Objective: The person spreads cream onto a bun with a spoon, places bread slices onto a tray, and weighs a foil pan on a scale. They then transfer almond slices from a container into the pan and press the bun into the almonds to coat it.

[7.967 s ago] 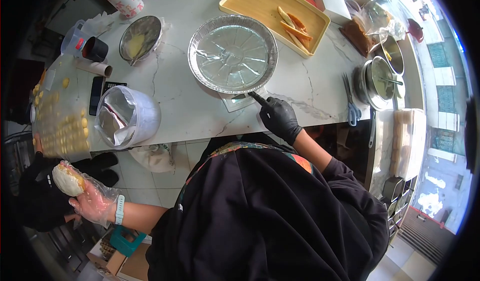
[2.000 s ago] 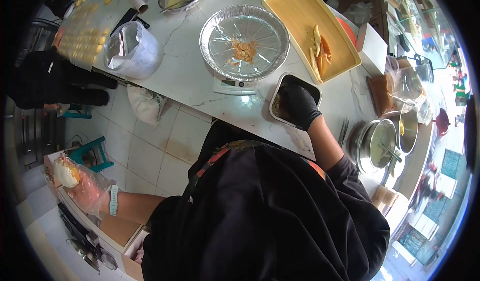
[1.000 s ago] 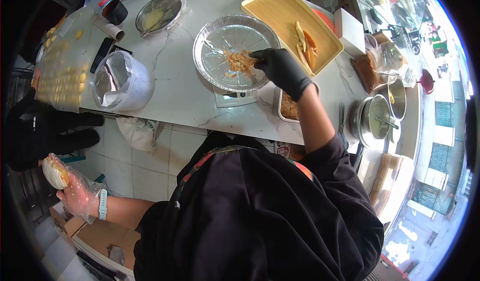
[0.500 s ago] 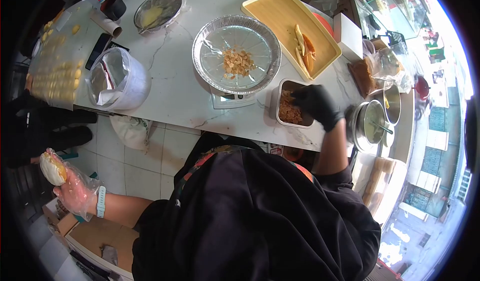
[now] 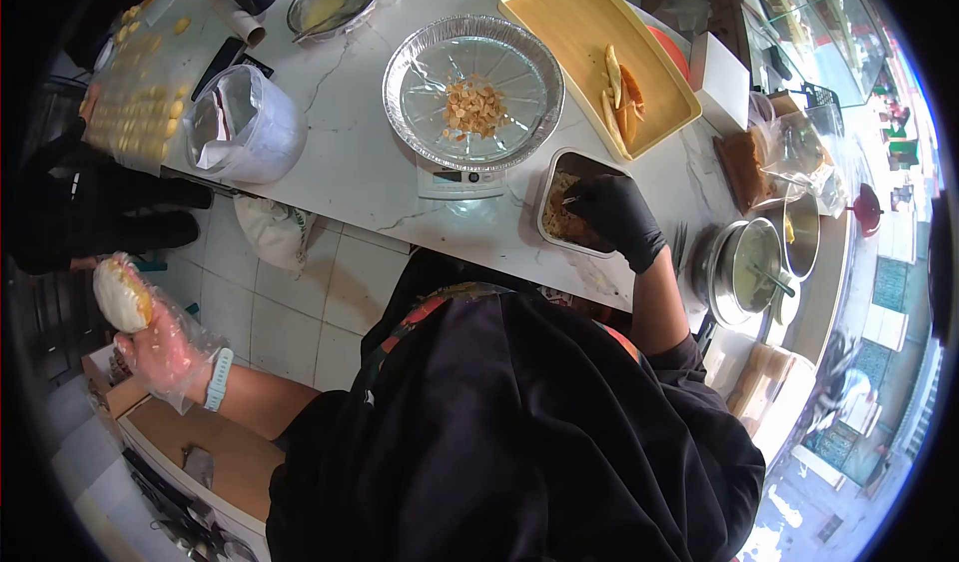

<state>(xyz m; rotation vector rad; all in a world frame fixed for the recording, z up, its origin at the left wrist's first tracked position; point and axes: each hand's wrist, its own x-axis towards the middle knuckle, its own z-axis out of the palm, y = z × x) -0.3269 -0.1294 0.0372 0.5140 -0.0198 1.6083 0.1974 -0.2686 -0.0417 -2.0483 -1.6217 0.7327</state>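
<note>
Off to the left, over the floor, my left hand [image 5: 165, 347] wears a clear plastic glove and grips a cream-coated bun [image 5: 122, 295]. The bun has a white side and a yellowish edge. In a black glove, my right hand [image 5: 617, 217] reaches into a small metal tin [image 5: 542, 212]. Its fingers bunch together among brown flakes [image 5: 562, 219], which look like toasted almond flakes; the fingertips are partly hidden. Beside the tin, a round foil pan [image 5: 398, 127] holds a heap of similar flakes [image 5: 476, 108] and rests on a white kitchen scale [image 5: 462, 183].
A wooden tray [image 5: 569, 22] with strips of bread stands behind the tin. Metal bowls [image 5: 749, 272] sit at the right, a lined white bucket [image 5: 260, 132] at the left. Another person [image 5: 110, 212] stands at the far left near a sheet of small yellow pieces [image 5: 140, 122].
My right hand has gone deeper into the tin and its fingers have gathered in the flakes. My left hand still holds the bun. The whole view has shifted slightly.
</note>
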